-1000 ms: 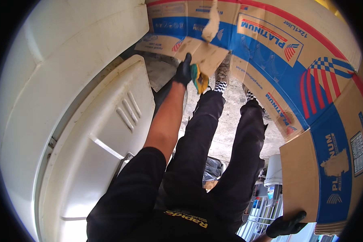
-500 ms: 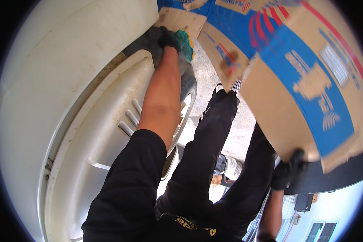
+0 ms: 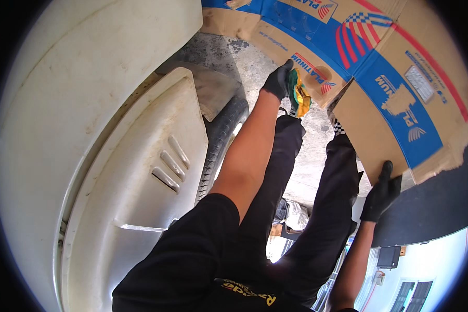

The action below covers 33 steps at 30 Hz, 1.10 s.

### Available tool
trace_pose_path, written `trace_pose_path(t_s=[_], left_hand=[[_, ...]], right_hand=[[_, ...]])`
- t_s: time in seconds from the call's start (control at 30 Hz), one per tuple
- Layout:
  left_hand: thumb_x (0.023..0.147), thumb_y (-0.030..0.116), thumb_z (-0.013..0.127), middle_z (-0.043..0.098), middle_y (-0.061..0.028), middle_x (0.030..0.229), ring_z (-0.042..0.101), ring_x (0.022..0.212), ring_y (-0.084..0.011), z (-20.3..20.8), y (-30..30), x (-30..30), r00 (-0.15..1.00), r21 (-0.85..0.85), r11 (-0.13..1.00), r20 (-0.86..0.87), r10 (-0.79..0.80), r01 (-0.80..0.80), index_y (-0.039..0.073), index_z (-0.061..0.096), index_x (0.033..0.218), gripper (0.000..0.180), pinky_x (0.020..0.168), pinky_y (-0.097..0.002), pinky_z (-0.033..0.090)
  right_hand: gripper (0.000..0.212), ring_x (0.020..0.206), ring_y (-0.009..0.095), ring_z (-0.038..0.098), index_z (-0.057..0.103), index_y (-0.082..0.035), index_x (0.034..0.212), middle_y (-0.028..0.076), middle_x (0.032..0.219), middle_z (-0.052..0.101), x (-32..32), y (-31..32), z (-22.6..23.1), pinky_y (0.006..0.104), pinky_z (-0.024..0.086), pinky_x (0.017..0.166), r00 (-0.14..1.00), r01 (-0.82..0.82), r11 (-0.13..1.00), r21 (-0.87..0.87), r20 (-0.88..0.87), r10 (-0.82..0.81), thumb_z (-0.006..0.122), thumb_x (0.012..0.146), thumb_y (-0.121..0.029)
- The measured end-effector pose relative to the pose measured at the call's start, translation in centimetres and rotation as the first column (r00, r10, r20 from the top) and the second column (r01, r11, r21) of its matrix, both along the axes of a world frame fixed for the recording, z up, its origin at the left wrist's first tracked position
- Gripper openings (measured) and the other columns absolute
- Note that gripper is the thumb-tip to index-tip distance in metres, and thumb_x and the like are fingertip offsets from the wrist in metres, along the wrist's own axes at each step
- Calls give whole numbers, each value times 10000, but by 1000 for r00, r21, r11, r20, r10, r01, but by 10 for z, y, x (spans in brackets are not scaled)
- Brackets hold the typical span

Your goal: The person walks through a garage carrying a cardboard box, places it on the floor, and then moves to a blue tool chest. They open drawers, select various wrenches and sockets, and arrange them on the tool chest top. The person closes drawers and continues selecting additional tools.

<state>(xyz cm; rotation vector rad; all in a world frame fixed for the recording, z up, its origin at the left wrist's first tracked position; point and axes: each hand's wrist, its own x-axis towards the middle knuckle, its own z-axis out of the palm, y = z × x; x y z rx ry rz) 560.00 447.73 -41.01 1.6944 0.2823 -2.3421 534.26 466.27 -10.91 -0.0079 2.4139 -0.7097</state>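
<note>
Left grip (image 3: 278, 81), gloved in black in the head view, is closed around a green-and-yellow cloth (image 3: 300, 94), which hangs from its right side, in front of the printed cardboard (image 3: 377, 117). Right grip (image 3: 381, 195), also black-gloved, is clamped on the lower edge of that cardboard, thumb laid upward over the brown face. This unfolded sheet, brown with a blue band and red stripes, curves across the top and upper right, above the concrete floor (image 3: 315, 161). Black trousers (image 3: 280, 156) reach down between the two forearms. At left, a pale slotted panel (image 3: 140, 200) stands beside a tyre (image 3: 219, 135).
</note>
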Motion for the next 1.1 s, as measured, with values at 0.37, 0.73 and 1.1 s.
trace_pose_path(t_s=[0.37,0.73,1.1], left_hand=[[1129,455,499,789,-172,1034,757,965,-281,-26,-12,141,203,-96,304,917,-344,948,-49,724,1188,555,796,-424,578],[1049,470,560,757,-309,1124,742,1069,-434,-52,-31,116,334,-26,550,819,-467,834,-49,725,1214,569,882,-511,571],[1033,329,592,767,-220,1035,739,990,-379,41,60,44,278,-376,-9,700,-658,926,41,736,1147,342,888,-480,558]], right_hand=[[274,762,90,541,722,13,1112,-25,814,618,73,-42,-101,293,446,689,886,71,980,-184,464,23,736,1041,-251],[273,807,87,536,752,1,1138,-14,885,653,85,-59,-116,279,431,728,883,132,969,-209,469,-19,754,1029,-250],[329,868,313,759,770,22,1103,214,974,786,107,-25,-193,422,558,792,995,-26,994,-106,96,37,726,962,-272]])
